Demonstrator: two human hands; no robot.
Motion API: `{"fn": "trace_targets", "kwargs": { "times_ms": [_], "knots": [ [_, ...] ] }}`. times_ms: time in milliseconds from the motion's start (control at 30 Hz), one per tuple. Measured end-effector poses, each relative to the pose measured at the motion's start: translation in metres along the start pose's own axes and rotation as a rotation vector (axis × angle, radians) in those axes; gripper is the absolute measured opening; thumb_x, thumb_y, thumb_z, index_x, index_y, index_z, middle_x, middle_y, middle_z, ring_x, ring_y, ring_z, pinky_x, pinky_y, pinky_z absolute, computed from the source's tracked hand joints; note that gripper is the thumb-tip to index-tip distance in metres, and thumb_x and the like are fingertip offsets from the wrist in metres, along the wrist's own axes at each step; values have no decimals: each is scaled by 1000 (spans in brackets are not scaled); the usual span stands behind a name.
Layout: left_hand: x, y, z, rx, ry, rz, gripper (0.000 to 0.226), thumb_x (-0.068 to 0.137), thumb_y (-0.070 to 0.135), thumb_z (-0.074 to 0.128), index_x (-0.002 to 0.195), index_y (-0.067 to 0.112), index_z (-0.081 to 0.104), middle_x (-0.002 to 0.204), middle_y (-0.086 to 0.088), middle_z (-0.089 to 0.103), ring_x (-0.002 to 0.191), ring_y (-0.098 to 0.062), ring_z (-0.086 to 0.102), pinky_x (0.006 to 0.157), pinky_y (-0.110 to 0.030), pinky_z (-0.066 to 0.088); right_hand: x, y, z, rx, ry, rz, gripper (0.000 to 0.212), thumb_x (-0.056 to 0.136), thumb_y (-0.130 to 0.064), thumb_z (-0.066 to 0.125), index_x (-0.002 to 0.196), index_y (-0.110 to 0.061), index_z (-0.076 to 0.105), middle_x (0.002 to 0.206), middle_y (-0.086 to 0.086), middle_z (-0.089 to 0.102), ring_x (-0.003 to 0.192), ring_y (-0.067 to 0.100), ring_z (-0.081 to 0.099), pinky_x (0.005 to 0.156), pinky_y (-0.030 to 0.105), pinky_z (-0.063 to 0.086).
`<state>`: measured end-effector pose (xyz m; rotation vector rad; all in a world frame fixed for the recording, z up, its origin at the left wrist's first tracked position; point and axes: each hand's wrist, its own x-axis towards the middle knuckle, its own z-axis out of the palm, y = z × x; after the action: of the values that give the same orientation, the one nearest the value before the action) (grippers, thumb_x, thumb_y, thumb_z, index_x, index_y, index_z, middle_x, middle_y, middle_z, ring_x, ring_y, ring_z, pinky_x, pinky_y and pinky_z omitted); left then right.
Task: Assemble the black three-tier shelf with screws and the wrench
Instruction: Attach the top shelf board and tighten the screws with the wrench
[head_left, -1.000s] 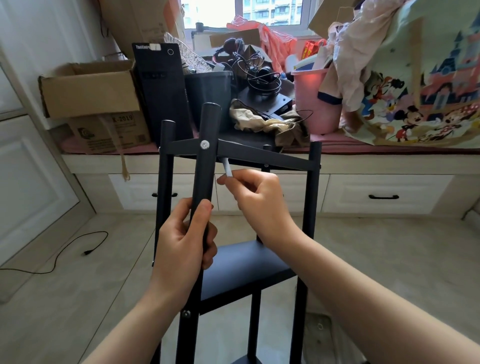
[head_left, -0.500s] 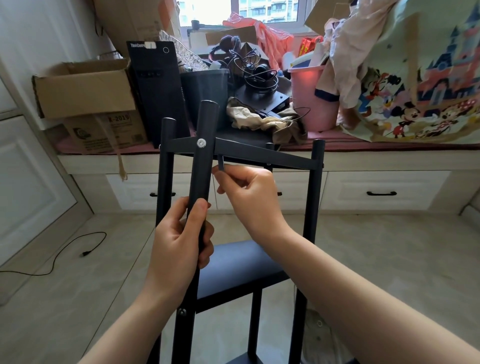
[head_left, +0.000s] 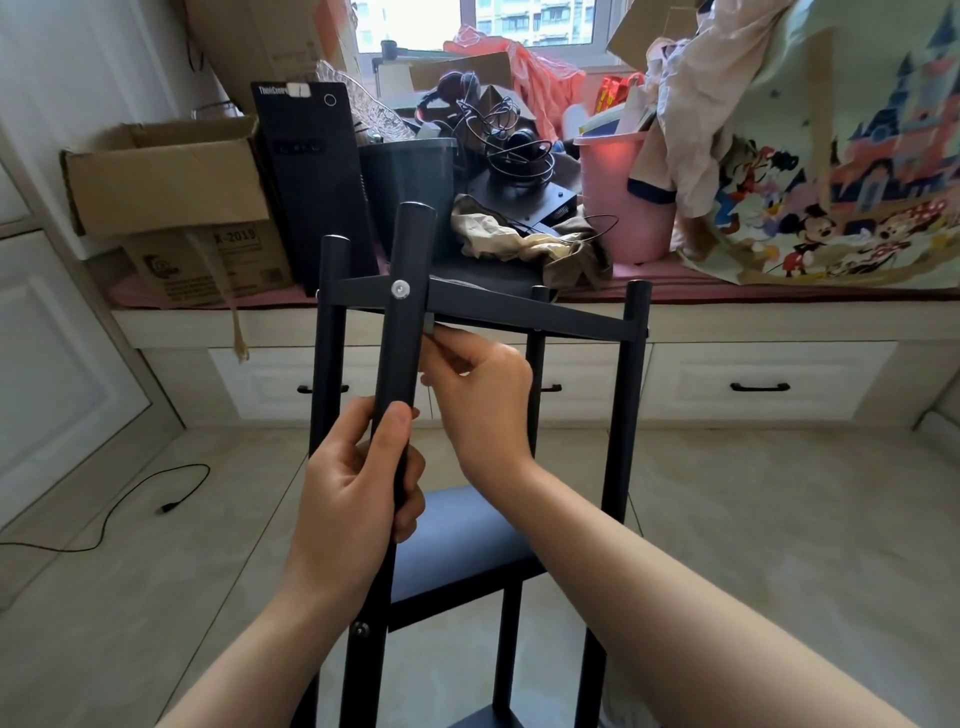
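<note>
The black three-tier shelf (head_left: 540, 317) stands upright on the floor in front of me, its top tier level with the window seat. My left hand (head_left: 358, 493) grips the nearest black post (head_left: 402, 358) below the top tier. A silver screw head (head_left: 400, 289) shows where that post meets the top tier. My right hand (head_left: 480, 400) pinches a small metal wrench (head_left: 429, 326), whose tip sits under the top tier just right of the post. Most of the wrench is hidden in my fingers. The middle tier (head_left: 457, 551) shows below my hands.
A cluttered window seat (head_left: 779, 296) with drawers runs behind the shelf, holding cardboard boxes (head_left: 171, 182), a black computer tower (head_left: 317, 176), a pink bucket (head_left: 618, 197) and cloth. A black cable (head_left: 130, 499) lies on the tiled floor at left.
My right hand has moved left and down a little, bringing the wrench from behind the top tier's edge to right beside the post. The left hand keeps its grip.
</note>
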<state>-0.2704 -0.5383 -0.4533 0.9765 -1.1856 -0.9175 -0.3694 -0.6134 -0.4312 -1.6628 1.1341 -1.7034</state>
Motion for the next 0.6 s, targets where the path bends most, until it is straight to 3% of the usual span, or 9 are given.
{"fn": "trace_targets", "kwargs": {
  "times_ms": [133,267,433,600],
  "knots": [
    [0,1,1,6,-2,4,35,84,58,60,88,24,62,59,-3,43,43,-18,36,39,-22,30,-1,1,10,42,28,-5,22,94,-24,65,86,-9,77,69,9,70,67,32,63,63,49,52],
    [0,3,1,5,-2,7,32,89,57,61,88,25,63,59,-2,44,43,-17,36,39,-22,30,-1,1,17,103,62,7,19,94,-22,65,86,-8,76,74,15,70,74,36,64,68,51,53],
    [0,2,1,12,-4,10,31,88,54,56,88,24,62,59,-3,43,42,-17,36,39,-22,30,-1,2,18,116,53,12,16,94,-18,64,90,-8,77,76,11,72,72,28,65,68,48,54],
    [1,1,-2,15,0,3,39,84,60,59,90,22,62,59,-3,44,42,-17,36,39,-22,31,-1,6,6,34,-75,34,20,97,-16,59,98,-6,76,81,6,72,76,20,66,75,43,53]
  ]
}}
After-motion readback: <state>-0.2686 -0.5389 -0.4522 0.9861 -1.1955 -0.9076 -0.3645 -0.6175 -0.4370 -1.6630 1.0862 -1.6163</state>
